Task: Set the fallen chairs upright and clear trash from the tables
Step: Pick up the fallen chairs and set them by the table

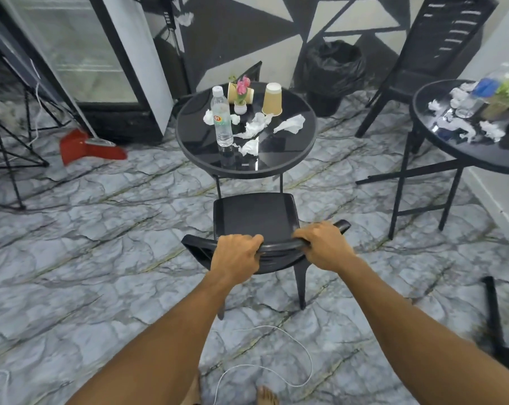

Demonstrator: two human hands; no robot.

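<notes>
Both hands [279, 251] grip chair [256, 217] backrest top; chair upright before table [189, 141].

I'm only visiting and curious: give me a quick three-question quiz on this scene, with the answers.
1. True or false: the left hand and right hand both grip the chair by its back.
2. The paper cup right of the flower pot on the table is: A upright, B upside down, C lying flat?
3. What stands by the wall behind that table?
Key: 1 true; 2 B; 3 a bin with a black bag.
</notes>
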